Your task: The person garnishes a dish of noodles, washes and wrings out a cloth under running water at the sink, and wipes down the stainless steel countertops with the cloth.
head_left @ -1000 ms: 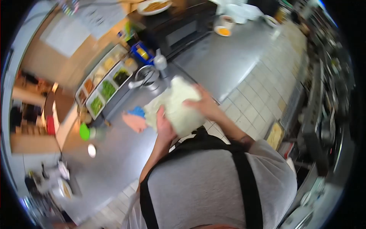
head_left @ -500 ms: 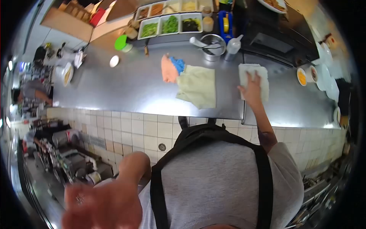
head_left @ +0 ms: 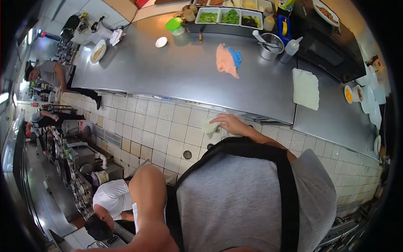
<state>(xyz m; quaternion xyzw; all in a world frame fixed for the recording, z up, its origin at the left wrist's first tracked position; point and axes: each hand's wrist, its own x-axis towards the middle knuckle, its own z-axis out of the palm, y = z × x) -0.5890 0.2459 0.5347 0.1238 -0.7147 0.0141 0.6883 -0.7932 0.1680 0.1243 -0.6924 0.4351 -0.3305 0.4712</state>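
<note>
My right hand (head_left: 227, 122) is closed on a pale cloth (head_left: 210, 127), just off the counter's front edge and above the tiled floor. My left arm is raised close to the camera at the bottom left, and its hand lies outside the view. A folded white cloth (head_left: 305, 89) lies flat on the steel counter (head_left: 176, 75) at the right. Farther left on the counter are an orange cloth (head_left: 226, 61) and a blue cloth (head_left: 236, 57), which touch each other.
Food trays (head_left: 230, 17), a steel pot (head_left: 270, 47) and a squeeze bottle (head_left: 291, 49) stand along the counter's back. A person in white (head_left: 113, 196) bends close at the lower left. Other people (head_left: 53, 71) are at the far left. A floor drain (head_left: 187, 155) shows.
The pale cloth has left the counter and is now in my right hand, which let go of the white cloth and moved left. My left hand has gone out of view.
</note>
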